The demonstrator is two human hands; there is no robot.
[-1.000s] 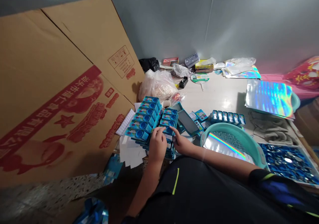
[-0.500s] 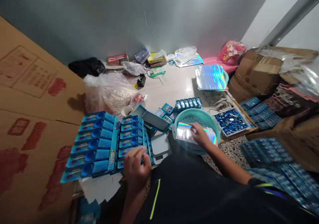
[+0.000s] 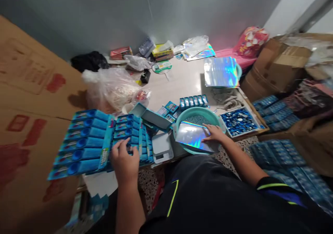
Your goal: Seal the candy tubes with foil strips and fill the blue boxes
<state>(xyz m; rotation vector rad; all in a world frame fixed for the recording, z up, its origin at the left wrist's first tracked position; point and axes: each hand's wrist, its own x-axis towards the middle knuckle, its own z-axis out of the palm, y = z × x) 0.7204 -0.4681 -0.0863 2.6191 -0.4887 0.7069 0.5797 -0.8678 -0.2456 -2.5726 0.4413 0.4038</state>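
My left hand (image 3: 125, 159) rests with curled fingers on the near edge of a stack of blue product boxes (image 3: 130, 131); a second, larger stack of blue boxes (image 3: 83, 142) lies to its left. My right hand (image 3: 214, 134) lies on a shiny holographic pouch (image 3: 192, 135) that sits across a teal plastic basin (image 3: 197, 113), fingers stretched over the pouch's right edge. A small grey scale (image 3: 161, 146) sits between the two hands.
Large printed cardboard (image 3: 31, 98) stands at left. A tray of blue round pieces (image 3: 239, 122), a row of small blue boxes (image 3: 194, 101), more holographic pouches (image 3: 221, 71), a clear bag (image 3: 111, 88) and cartons (image 3: 275, 71) surround the low table. More blue boxes (image 3: 283, 157) lie at right.
The view swung right from the cardboard. My right hand left the blue boxes and reached onto the holographic pouch in the basin, sliding it nearer. My left hand stays at the boxes.
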